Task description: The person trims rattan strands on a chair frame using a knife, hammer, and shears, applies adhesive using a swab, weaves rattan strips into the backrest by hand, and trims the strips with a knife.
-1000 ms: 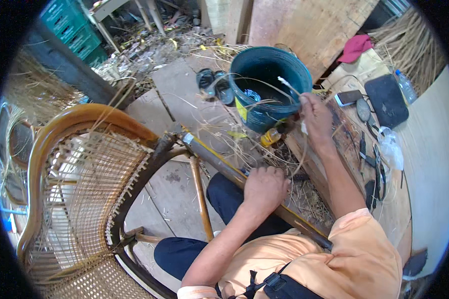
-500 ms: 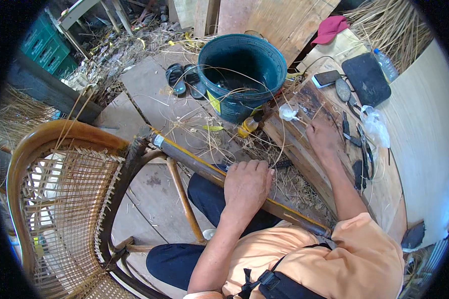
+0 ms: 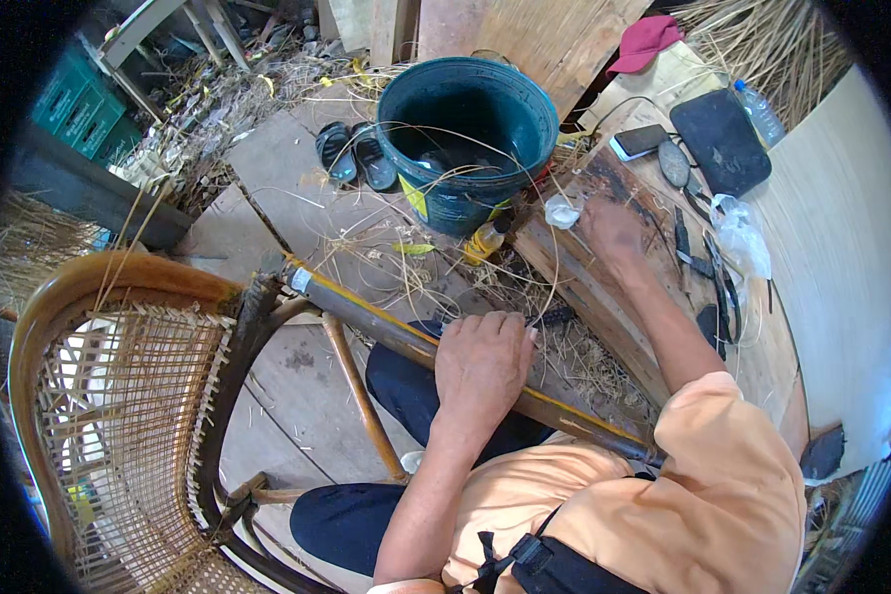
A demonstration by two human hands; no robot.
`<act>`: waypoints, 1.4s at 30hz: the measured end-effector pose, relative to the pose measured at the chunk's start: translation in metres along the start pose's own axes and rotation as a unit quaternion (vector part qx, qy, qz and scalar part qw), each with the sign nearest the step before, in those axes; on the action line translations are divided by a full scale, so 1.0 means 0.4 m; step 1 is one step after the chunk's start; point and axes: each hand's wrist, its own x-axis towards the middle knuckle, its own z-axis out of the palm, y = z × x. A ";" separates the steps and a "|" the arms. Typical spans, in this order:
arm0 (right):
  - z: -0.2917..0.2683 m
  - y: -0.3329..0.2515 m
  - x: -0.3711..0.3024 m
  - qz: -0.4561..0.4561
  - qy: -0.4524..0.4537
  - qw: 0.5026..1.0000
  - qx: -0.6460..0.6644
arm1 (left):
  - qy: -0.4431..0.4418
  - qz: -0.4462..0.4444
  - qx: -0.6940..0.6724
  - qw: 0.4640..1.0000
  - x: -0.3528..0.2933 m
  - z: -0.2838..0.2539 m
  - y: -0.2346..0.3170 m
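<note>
A rattan chair (image 3: 129, 265) with a woven cane panel (image 3: 134, 391) lies tipped at my left. Its long dark pole (image 3: 366, 309), marked by a yellow stripe, runs across my lap. My left hand (image 3: 480, 368) is closed over the pole, fingers curled over its far side. My right hand (image 3: 616, 236) reaches over the wooden boards, its fingers curled beside a small wad of white plastic (image 3: 562, 211). Its fingertips are partly hidden, so what they pinch cannot be made out. Thin cane strands (image 3: 556, 267) hang near both hands.
A green bucket (image 3: 391, 99) stands ahead, with sandals (image 3: 337, 153) beside it and a yellow bottle (image 3: 483, 244) in front. At the right lie a phone (image 3: 640, 142), a black pouch (image 3: 721, 144), tools (image 3: 683, 238) and a clear plastic bag (image 3: 741, 238).
My right hand has moved slightly left and away from me, closer to the white plastic wad. My left hand stays on the pole. The whole view has shifted a little.
</note>
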 end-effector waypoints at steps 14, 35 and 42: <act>0.081 0.142 -0.049 0.021 0.034 0.965 0.259 | 0.125 0.039 -0.235 0.963 -0.043 -0.069 -0.019; -0.011 -0.017 -0.134 -0.005 0.118 0.889 0.443 | 0.281 -0.187 0.283 0.898 -0.153 -0.571 -0.271; -0.020 0.115 -0.117 0.033 0.254 0.941 0.221 | 0.230 -0.163 0.285 0.916 -0.102 -0.580 -0.306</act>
